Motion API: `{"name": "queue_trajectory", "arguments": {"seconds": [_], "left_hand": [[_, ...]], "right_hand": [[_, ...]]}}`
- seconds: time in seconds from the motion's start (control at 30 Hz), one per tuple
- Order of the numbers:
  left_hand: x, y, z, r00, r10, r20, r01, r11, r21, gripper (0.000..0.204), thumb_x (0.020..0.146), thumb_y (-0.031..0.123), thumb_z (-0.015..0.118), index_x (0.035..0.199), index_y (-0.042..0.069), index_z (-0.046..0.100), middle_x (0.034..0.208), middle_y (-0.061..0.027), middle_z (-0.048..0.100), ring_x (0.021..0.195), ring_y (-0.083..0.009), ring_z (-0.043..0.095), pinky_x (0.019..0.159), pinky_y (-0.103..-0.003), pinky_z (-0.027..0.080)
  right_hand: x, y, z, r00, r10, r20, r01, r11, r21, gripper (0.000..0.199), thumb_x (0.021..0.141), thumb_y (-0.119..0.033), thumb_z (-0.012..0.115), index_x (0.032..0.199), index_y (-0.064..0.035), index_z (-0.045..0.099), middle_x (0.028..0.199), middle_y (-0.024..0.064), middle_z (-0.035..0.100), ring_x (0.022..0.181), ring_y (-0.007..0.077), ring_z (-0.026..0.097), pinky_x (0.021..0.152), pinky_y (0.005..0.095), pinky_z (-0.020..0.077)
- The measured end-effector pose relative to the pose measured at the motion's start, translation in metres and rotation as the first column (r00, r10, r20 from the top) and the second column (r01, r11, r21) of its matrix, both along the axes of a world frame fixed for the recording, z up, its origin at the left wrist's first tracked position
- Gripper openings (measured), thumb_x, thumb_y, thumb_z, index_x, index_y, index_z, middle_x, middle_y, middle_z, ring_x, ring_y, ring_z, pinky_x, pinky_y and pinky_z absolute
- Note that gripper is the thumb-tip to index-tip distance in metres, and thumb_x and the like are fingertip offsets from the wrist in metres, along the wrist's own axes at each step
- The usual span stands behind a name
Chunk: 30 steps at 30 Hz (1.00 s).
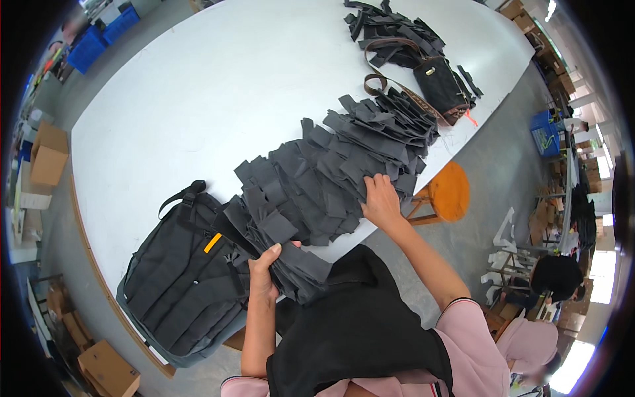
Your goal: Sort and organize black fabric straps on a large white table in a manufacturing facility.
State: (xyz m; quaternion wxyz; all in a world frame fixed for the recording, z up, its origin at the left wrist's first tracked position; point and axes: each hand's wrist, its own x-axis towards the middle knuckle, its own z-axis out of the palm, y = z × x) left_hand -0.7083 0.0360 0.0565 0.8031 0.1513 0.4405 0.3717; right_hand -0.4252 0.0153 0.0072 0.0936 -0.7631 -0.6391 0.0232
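Observation:
A long heap of dark grey fabric pieces [297, 178] runs slantwise across the white table. My left hand [264, 268] is closed around a bundle of these pieces [301, 271], thumb on top, at the heap's near left end by the table edge. Over the heap's right side lies my right hand [382, 202], its fingers bent and close together on the fabric pieces; its fingertips are partly hidden among them. Left of my left hand rests a black backpack [185, 278] with an orange-yellow tag [212, 243].
Beyond the heap lie a small black shoulder bag [442, 86] with a brown strap and another pile of dark strips [397, 30]. An orange-topped stool [450, 192] stands beside the table [178, 92]. Cardboard boxes [49, 153] line the left. Another person [529, 344] is at the lower right.

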Motion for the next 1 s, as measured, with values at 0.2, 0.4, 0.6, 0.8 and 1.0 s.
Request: {"name": "queue_trajectory", "arguments": {"seconds": [0.2,0.4,0.6,0.8,1.0], "left_hand": [[-0.01,-0.001,-0.002,1.0,-0.006,0.003,0.006,0.997,-0.073,0.046,0.072,0.013,0.06,0.112,-0.007,0.048,0.092,-0.0225,0.064,0.082,-0.0289,0.064,0.077,-0.038,0.054],[-0.025,-0.003,-0.003,0.925,-0.025,0.38,0.006,0.999,0.051,0.058,0.071,0.025,0.061,0.118,-0.006,0.045,0.093,-0.0227,0.061,0.083,-0.0287,0.063,0.077,-0.038,0.054],[0.005,0.01,0.001,0.982,0.011,0.191,-0.011,1.0,0.003,0.048,0.073,0.02,0.059,0.111,-0.009,0.05,0.096,-0.0238,0.063,0.087,-0.0301,0.064,0.079,-0.04,0.053],[0.034,0.037,0.019,0.987,-0.092,-0.133,0.088,0.995,-0.036,0.035,0.075,0.012,0.067,0.101,-0.01,0.058,0.093,-0.0189,0.066,0.08,-0.024,0.065,0.077,-0.035,0.054],[0.07,0.062,0.018,0.946,-0.023,-0.322,0.05,0.996,0.077,0.028,0.075,0.01,0.069,0.098,-0.004,0.06,0.094,-0.008,0.063,0.083,-0.0158,0.061,0.074,-0.028,0.049]], "right_hand": [[0.015,0.001,0.006,1.0,-0.003,-0.019,0.004,0.995,0.101,0.031,0.063,-0.008,0.068,0.091,0.0,0.06,0.085,0.0107,0.057,0.084,0.0281,0.055,0.073,0.0363,0.0477],[0.017,-0.005,0.114,0.83,-0.133,-0.542,0.092,0.991,-0.102,0.024,0.072,-0.01,0.065,0.093,-0.0004,0.059,0.089,0.0154,0.063,0.086,0.0306,0.06,0.072,0.0337,0.0476],[0.047,-0.018,0.085,0.712,-0.113,-0.693,0.024,0.99,-0.137,0.03,0.073,-0.009,0.067,0.099,0.0016,0.058,0.085,0.0145,0.063,0.08,0.0228,0.062,0.076,0.0342,0.0453],[0.015,0.021,0.07,0.406,-0.268,-0.874,0.04,0.96,-0.276,0.032,0.076,-0.011,0.065,0.104,0.0041,0.058,0.091,0.0218,0.063,0.086,0.0302,0.062,0.078,0.0319,0.0457],[-0.041,0.057,0.074,0.618,0.022,-0.786,-0.222,0.964,-0.147,0.022,0.072,-0.006,0.066,0.09,0.0009,0.054,0.079,0.0161,0.056,0.075,0.0356,0.055,0.07,0.0349,0.0441]]}}
